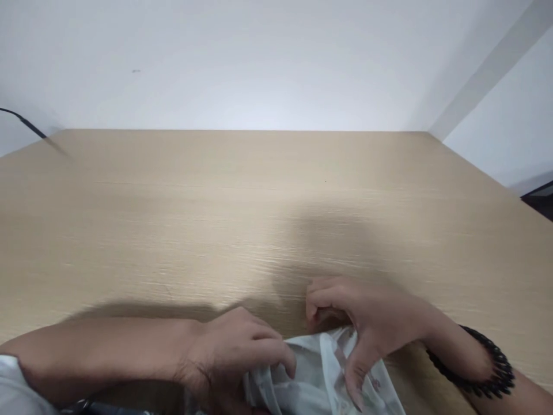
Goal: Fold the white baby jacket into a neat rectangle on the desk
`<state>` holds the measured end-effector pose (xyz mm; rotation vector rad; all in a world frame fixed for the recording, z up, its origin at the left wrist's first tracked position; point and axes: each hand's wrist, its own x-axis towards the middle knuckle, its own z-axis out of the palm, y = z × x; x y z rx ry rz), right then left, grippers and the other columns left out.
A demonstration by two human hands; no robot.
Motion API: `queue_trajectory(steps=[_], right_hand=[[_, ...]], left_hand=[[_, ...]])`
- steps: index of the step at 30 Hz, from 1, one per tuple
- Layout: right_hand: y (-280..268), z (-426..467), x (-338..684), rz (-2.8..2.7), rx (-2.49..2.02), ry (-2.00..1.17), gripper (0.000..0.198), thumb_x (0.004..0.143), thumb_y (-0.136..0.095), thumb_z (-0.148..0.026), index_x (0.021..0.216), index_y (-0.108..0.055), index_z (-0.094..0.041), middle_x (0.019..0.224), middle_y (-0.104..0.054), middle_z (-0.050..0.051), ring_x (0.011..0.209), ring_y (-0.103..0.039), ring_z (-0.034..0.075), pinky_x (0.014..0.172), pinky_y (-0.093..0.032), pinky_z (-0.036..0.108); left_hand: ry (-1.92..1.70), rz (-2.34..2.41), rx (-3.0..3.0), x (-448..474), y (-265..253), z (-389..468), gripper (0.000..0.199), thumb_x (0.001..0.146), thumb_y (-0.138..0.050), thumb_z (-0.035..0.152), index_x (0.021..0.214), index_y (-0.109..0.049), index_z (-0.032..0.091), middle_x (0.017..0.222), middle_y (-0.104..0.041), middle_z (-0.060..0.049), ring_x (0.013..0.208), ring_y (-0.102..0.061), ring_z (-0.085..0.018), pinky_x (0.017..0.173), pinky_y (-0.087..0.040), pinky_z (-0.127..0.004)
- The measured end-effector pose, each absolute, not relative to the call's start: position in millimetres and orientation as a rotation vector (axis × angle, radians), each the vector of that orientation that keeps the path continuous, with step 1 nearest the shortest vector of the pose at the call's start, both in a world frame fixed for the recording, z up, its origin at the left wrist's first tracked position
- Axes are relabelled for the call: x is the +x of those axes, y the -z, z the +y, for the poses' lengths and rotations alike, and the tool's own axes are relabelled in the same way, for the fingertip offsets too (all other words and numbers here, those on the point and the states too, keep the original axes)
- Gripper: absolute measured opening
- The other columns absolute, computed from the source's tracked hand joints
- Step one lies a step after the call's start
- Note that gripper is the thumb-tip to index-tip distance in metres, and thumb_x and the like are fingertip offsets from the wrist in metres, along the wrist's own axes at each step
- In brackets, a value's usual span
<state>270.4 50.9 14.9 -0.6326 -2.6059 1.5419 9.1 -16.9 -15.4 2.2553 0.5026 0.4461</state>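
Observation:
A thin, whitish, partly see-through plastic bag (298,395) lies crumpled at the near edge of the table, cut off by the bottom of the view. Small reddish marks show on its right part. My left hand (246,351) comes in from the left with its fingers bent over the bag's left side; the thumb is mostly hidden. From the right, my right hand (367,323) arches over the bag's far edge. Its thumb lies against the bag, well apart from the curled fingers, whose tips are beyond the bag's far edge.
A pale wooden table (194,230) stretches back to a white wall (259,63). A black cable (26,122) hangs at the far left. Past the right edge is a dark object (540,199). A black beaded bracelet (492,360) circles my right wrist. Something dark shows at bottom left.

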Motion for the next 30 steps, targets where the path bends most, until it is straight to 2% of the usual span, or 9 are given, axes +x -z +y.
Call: queue_trajectory(steps=[5,8,11,13,17,20,26,28,30], right_hand=[[-24.6,47.7,270.5,-2.862,-0.671,-1.23,0.018,0.07,-0.073,-0.018,0.075,-0.056,-0.021,0.078,-0.058,-0.001,0.075,-0.052,0.015,0.064,-0.038,0.026],[-35.0,46.0,269.1,-2.839,-0.702,-1.132,0.018,0.071,-0.057,-0.003,0.074,-0.053,-0.021,0.08,-0.058,-0.001,0.073,-0.051,0.013,0.061,-0.035,0.025],[-39.0,50.3,273.7,-2.607,-0.811,-1.094,0.021,0.078,-0.052,-0.004,0.089,-0.054,-0.022,0.088,-0.06,0.001,0.077,-0.054,0.014,0.062,-0.039,0.025],[-36.5,55.0,278.5,-2.442,-0.864,-1.034,0.02,0.082,-0.051,-0.007,0.095,-0.052,-0.022,0.09,-0.061,0.002,0.078,-0.054,0.015,0.066,-0.042,0.026],[-30.5,62.2,283.9,-2.195,-0.981,-0.833,0.014,0.087,-0.055,-0.015,0.093,-0.045,-0.023,0.075,-0.054,-0.003,0.062,-0.046,0.011,0.055,-0.037,0.023],[-36.9,63.7,288.7,-2.115,-1.032,-0.786,0.027,0.082,-0.067,-0.022,0.095,-0.044,-0.025,0.073,-0.048,-0.005,0.058,-0.042,0.01,0.051,-0.034,0.022],[-67.3,67.9,319.3,-2.235,-0.845,-1.336,0.063,0.067,-0.084,-0.029,0.12,-0.049,-0.028,0.107,-0.059,0.002,0.091,-0.059,0.019,0.07,-0.05,0.026],[-73.0,71.5,328.5,-2.288,-0.879,-1.443,0.065,0.068,-0.084,-0.034,0.124,-0.053,-0.027,0.114,-0.06,0.004,0.103,-0.059,0.023,0.079,-0.051,0.029],[-75.1,74.8,334.0,-2.351,-0.99,-1.519,0.052,0.075,-0.078,-0.04,0.12,-0.059,-0.023,0.108,-0.064,0.005,0.098,-0.061,0.023,0.077,-0.051,0.03]], left_hand=[[-0.316,0.815,2.135,8.5,1.4,-12.0,0.052,0.065,-0.078,0.046,0.107,-0.056,0.027,0.092,-0.064,0.002,0.075,-0.059,-0.016,0.068,-0.044,-0.024],[-0.386,0.705,1.966,2.8,-9.2,-1.9,0.059,0.069,-0.075,0.056,0.115,-0.055,0.025,0.104,-0.062,-0.004,0.093,-0.058,-0.023,0.08,-0.047,-0.031],[-0.705,0.594,1.719,-2.3,-10.3,11.9,0.051,0.088,-0.053,0.057,0.123,-0.052,0.02,0.119,-0.055,-0.011,0.114,-0.051,-0.029,0.097,-0.041,-0.042],[-0.877,0.613,1.524,-4.0,-6.1,22.4,0.045,0.093,-0.047,0.051,0.125,-0.051,0.02,0.125,-0.051,-0.012,0.12,-0.046,-0.03,0.1,-0.038,-0.043],[-0.759,0.586,1.247,-8.7,-0.3,41.7,0.044,0.088,-0.05,0.045,0.121,-0.056,0.016,0.115,-0.059,-0.013,0.105,-0.055,-0.028,0.087,-0.045,-0.039],[-0.585,0.598,1.31,-15.9,-4.4,50.2,0.041,0.085,-0.06,0.044,0.114,-0.062,0.014,0.103,-0.064,-0.01,0.09,-0.059,-0.023,0.075,-0.046,-0.03],[-0.378,0.692,1.56,-27.3,-20.8,55.0,0.026,0.088,-0.066,0.038,0.086,-0.066,0.012,0.078,-0.063,-0.005,0.071,-0.059,-0.015,0.06,-0.045,-0.022],[-0.471,0.734,1.585,-31.0,-27.0,55.5,0.028,0.091,-0.063,0.039,0.084,-0.065,0.012,0.075,-0.062,-0.004,0.068,-0.058,-0.014,0.058,-0.045,-0.021],[-0.59,0.776,1.611,-36.0,-34.2,55.8,0.03,0.092,-0.061,0.038,0.077,-0.063,0.012,0.068,-0.058,-0.001,0.06,-0.054,-0.011,0.052,-0.042,-0.018]])
